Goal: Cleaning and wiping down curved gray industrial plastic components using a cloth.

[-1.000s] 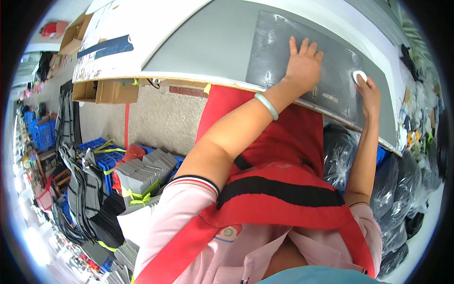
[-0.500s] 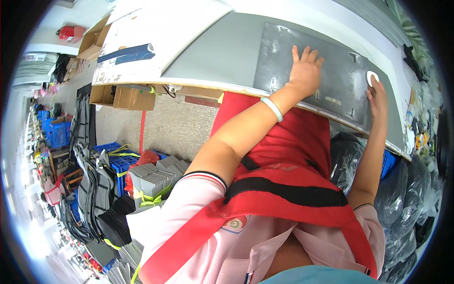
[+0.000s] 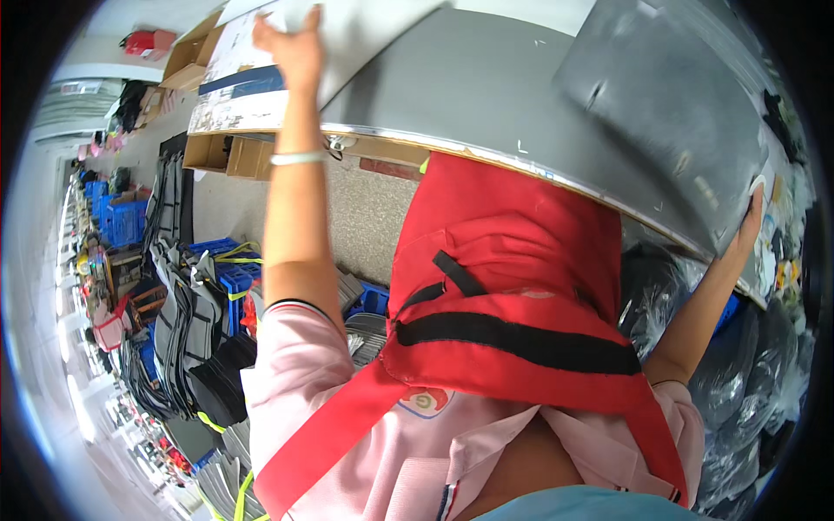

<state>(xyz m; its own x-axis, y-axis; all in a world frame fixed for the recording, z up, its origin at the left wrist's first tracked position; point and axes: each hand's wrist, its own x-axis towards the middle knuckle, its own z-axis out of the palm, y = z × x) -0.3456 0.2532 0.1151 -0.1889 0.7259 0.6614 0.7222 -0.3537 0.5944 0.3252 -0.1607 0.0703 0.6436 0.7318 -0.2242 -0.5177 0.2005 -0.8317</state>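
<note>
My left hand (image 3: 294, 45) is stretched far out to the upper left, gripping the edge of a large white sheet (image 3: 373, 24) that lies on the grey table (image 3: 469, 95). My right hand (image 3: 752, 211) is at the far right, fingers curled on the edge of a dark grey fabric panel (image 3: 669, 113) spread over the table; something small and white sits at its fingertips. A pale bracelet (image 3: 297, 158) circles my left wrist. A red apron (image 3: 512, 286) with a black band covers my front.
Cardboard boxes (image 3: 228, 153) sit under the table's left end. Stacks of grey and black fabric pieces (image 3: 187, 321) and blue crates (image 3: 122, 221) fill the floor at left. Black plastic bags (image 3: 747, 382) pile up at right.
My left hand left the dark panel and swung far left onto the white sheet. My right hand stayed at the panel's right edge. The view shifted closer to the table.
</note>
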